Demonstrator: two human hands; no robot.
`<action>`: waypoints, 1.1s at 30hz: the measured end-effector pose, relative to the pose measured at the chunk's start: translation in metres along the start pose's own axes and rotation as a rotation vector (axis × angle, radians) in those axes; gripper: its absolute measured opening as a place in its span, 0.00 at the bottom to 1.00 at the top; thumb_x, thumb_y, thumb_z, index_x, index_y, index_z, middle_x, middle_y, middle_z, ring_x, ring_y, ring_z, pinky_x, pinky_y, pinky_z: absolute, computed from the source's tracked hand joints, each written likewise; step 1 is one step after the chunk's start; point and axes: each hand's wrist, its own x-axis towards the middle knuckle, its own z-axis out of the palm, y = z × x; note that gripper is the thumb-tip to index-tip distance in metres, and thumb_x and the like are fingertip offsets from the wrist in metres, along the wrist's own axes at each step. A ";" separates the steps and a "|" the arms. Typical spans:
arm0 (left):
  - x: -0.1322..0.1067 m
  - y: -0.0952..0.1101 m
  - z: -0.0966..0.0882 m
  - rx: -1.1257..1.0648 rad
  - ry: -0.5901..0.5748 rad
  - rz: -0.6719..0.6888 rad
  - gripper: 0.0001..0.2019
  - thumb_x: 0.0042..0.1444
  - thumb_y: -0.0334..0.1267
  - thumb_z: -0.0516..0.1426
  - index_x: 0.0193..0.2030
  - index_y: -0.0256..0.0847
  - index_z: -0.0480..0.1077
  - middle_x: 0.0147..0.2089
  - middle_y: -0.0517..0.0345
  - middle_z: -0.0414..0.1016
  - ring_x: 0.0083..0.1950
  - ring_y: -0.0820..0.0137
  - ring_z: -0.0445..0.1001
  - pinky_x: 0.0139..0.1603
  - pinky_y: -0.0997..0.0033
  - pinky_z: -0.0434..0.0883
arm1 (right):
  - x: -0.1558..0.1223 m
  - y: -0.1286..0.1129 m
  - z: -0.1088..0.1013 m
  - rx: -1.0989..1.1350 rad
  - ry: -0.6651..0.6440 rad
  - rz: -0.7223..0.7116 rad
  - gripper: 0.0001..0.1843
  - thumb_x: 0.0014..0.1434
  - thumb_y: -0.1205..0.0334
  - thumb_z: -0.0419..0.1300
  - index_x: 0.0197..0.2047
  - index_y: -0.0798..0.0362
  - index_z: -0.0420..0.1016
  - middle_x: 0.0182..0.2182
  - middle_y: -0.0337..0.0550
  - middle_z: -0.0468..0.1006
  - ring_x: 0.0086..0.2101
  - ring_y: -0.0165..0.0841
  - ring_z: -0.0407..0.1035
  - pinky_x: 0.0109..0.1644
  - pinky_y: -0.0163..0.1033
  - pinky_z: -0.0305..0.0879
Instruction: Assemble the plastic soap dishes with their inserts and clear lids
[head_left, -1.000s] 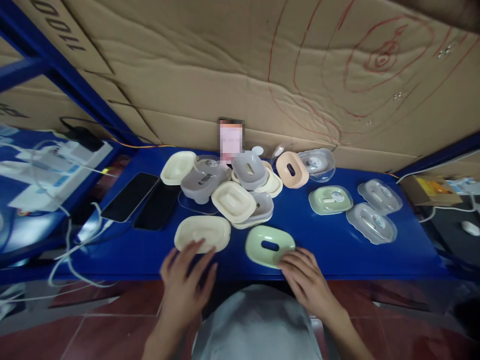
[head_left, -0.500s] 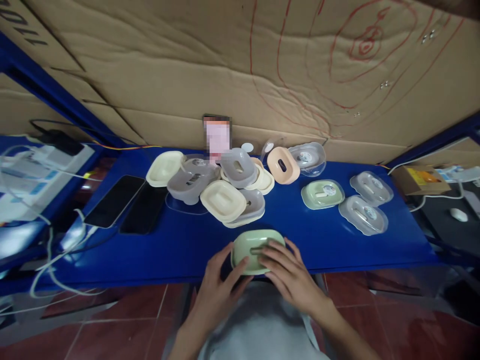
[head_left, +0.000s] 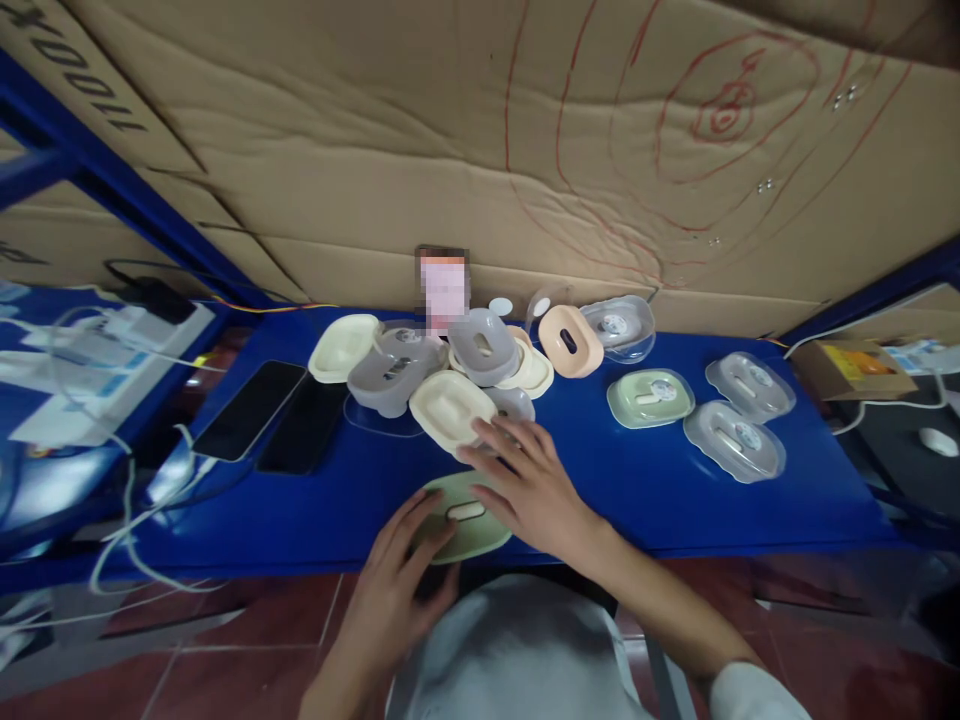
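I judge the green dish (head_left: 480,538), at the worktop's (head_left: 675,500) front edge, light, stiff, slickish plastic, best held by its end rims; left grip (head_left: 401,572) touches its left end, clamping I cannot tell; right grip (head_left: 538,495) has fingers apart.

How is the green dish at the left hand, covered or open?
Open: the green dish shows no clear cover, unlike the green box farther right.

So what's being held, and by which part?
The left hand seems to hold the near green dish by its left end. The right hand is at the front cream dish; whether it grips cannot be told.
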 end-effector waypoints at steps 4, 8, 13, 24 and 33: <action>-0.015 -0.012 -0.015 0.042 0.050 -0.119 0.22 0.61 0.33 0.64 0.62 0.50 0.74 0.75 0.44 0.64 0.77 0.41 0.63 0.69 0.33 0.72 | 0.053 -0.002 0.030 -0.094 -0.096 0.008 0.29 0.73 0.48 0.61 0.72 0.48 0.68 0.74 0.50 0.65 0.72 0.48 0.58 0.75 0.60 0.56; -0.024 -0.020 -0.023 0.022 0.025 -0.180 0.21 0.64 0.35 0.64 0.63 0.52 0.73 0.80 0.45 0.54 0.77 0.41 0.62 0.68 0.34 0.73 | 0.055 0.010 0.037 -0.074 -0.082 0.000 0.19 0.75 0.61 0.58 0.65 0.49 0.75 0.71 0.47 0.70 0.70 0.45 0.61 0.76 0.60 0.55; -0.016 -0.024 -0.024 -0.043 0.002 -0.181 0.17 0.67 0.37 0.63 0.61 0.51 0.73 0.79 0.46 0.55 0.76 0.44 0.65 0.66 0.40 0.77 | 0.042 0.037 0.015 0.003 -0.001 -0.001 0.20 0.74 0.70 0.54 0.64 0.50 0.76 0.64 0.49 0.77 0.68 0.44 0.64 0.73 0.58 0.57; 0.009 -0.013 -0.010 -0.153 -0.085 -0.037 0.16 0.67 0.37 0.63 0.60 0.48 0.71 0.79 0.45 0.56 0.77 0.48 0.62 0.71 0.38 0.72 | -0.055 0.038 -0.027 0.026 0.139 0.201 0.12 0.74 0.62 0.61 0.59 0.48 0.74 0.51 0.48 0.80 0.58 0.43 0.74 0.70 0.58 0.60; 0.034 -0.006 0.000 -0.114 -0.154 0.071 0.20 0.65 0.38 0.64 0.62 0.48 0.70 0.78 0.46 0.57 0.76 0.49 0.62 0.74 0.35 0.66 | -0.131 0.059 -0.020 -0.031 0.071 0.436 0.15 0.74 0.61 0.59 0.61 0.43 0.75 0.61 0.50 0.75 0.66 0.49 0.66 0.69 0.61 0.63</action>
